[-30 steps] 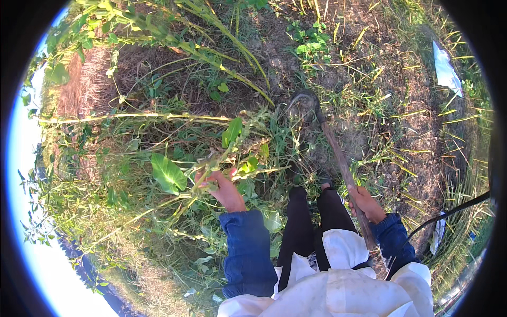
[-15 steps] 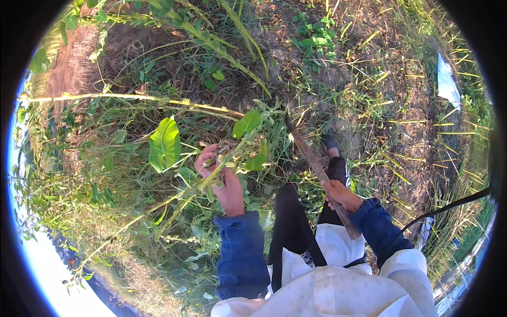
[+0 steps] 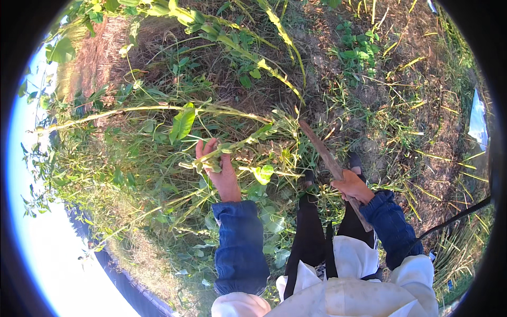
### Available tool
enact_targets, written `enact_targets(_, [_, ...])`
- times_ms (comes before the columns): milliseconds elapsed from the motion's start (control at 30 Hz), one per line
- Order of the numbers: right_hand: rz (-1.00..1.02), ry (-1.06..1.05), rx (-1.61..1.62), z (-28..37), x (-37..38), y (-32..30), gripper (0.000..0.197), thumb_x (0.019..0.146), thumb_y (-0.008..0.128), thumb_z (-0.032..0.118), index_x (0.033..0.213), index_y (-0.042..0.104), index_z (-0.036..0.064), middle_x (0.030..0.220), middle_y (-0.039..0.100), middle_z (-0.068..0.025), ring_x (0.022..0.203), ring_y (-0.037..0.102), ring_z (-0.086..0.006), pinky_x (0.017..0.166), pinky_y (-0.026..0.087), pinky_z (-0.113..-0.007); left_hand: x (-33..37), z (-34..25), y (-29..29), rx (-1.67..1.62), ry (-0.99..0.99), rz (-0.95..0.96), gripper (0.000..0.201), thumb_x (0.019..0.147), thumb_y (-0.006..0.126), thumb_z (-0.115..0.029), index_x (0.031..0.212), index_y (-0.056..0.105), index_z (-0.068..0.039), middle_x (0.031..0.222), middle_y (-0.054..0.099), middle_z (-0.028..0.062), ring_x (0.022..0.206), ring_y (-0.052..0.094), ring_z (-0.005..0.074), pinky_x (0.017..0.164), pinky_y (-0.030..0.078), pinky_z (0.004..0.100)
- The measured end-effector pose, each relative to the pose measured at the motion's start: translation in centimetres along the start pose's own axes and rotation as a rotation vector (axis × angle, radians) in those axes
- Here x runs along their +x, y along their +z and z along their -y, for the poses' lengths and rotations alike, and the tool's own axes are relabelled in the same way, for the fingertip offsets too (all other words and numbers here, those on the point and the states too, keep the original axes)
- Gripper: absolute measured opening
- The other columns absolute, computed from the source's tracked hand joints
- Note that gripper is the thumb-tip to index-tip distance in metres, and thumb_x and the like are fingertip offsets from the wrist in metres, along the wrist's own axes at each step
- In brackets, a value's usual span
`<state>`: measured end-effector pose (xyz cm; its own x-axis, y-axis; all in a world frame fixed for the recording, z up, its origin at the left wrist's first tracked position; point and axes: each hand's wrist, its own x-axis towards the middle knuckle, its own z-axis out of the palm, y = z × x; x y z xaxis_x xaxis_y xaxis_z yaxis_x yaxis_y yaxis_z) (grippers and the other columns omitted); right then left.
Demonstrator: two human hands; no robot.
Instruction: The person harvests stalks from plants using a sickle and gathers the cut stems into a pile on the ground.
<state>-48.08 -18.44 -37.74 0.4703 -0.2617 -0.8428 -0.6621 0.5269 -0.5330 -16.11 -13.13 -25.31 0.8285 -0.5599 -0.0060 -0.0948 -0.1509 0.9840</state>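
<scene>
My left hand (image 3: 223,177) is closed around a green, pod-bearing plant stalk (image 3: 247,140), its fingers curled up past the stem. The stalk slants up to the right from my palm. A broad green leaf (image 3: 182,124) stands just beyond the fingertips, and a smaller bright leaf (image 3: 263,174) hangs to the right of the hand. My right hand (image 3: 353,186) grips a long brown wooden handle (image 3: 323,150) that points away and to the left. Its far end lies close to the stalk's tip among the weeds. Whether a blade is fixed there cannot be seen.
A long pale stalk (image 3: 127,109) arches across beyond my left hand. Taller podded stems (image 3: 237,46) lean in from the far side. Cut yellow stubble (image 3: 430,156) stands on the right, near a whitish sheet (image 3: 478,121). My dark-trousered legs (image 3: 309,227) stand among the weeds.
The ground has shifted rightward in view. The broad leaf by my left hand has turned and stands more edge-on. Both hands keep their holds, the handle still slanting the same way.
</scene>
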Motion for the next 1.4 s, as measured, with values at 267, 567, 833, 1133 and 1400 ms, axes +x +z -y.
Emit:
enact_targets(267, [0.276, 0.013, 0.024, 8.9, 1.3, -2.0, 0.024, 0.080, 0.063, 0.012, 0.090, 0.046, -0.0018, 0.058, 0.051, -0.0045, 0.040, 0.049, -0.0128, 0.035, 0.040, -0.028, 1.5, 2.2, -0.8, 0.122, 0.074, -0.035, 0.056, 0.077, 0.063, 0.004, 0.127, 0.041, -0.007, 0.119, 0.049, 0.0055, 0.098, 0.048, 0.0129, 0.087, 0.043, 0.0275])
enact_targets(567, [0.315, 0.004, 0.071, 8.4, -5.7, -1.1, 0.027, 0.079, 0.057, 0.007, 0.101, 0.045, -0.0024, 0.059, 0.049, -0.0040, 0.041, 0.050, -0.0124, 0.036, 0.040, -0.027, 2.4, 3.0, -1.0, -0.002, -0.035, 0.031, 0.071, 0.075, 0.066, 0.004, 0.136, 0.033, -0.011, 0.137, 0.038, 0.0078, 0.112, 0.045, 0.0211, 0.095, 0.040, 0.0334])
enact_targets(833, [0.369, 0.021, 0.088, 6.6, -5.9, 1.1, 0.042, 0.080, 0.055, 0.008, 0.117, 0.039, -0.0046, 0.071, 0.053, -0.0082, 0.047, 0.054, -0.0137, 0.039, 0.044, -0.028, 5.0, 1.7, -0.1, -0.043, -0.107, 0.064, 0.079, 0.081, 0.061, 0.003, 0.146, 0.018, -0.009, 0.147, 0.030, 0.0082, 0.117, 0.041, 0.0209, 0.099, 0.038, 0.0314])
enact_targets(1133, [0.296, 0.000, 0.157, 6.3, -4.7, 3.1, 0.040, 0.081, 0.056, 0.013, 0.112, 0.043, -0.0079, 0.067, 0.054, -0.0093, 0.047, 0.056, -0.0143, 0.038, 0.045, -0.028, 6.4, 0.9, 0.6, 0.033, -0.215, 0.276, 0.066, 0.084, 0.061, 0.000, 0.142, 0.030, -0.009, 0.133, 0.043, 0.0038, 0.114, 0.045, 0.0161, 0.100, 0.037, 0.0309])
enact_targets(1400, [0.100, -0.078, 0.264, 5.4, -4.3, 3.5, 0.029, 0.081, 0.058, 0.014, 0.096, 0.042, -0.0055, 0.064, 0.055, -0.0103, 0.044, 0.057, -0.0157, 0.037, 0.044, -0.030, 1.2, 2.0, -1.8, 0.284, -0.163, 0.027, 0.038, 0.090, 0.059, -0.013, 0.125, 0.047, -0.001, 0.120, 0.054, 0.0072, 0.106, 0.051, 0.0183, 0.090, 0.041, 0.0324])
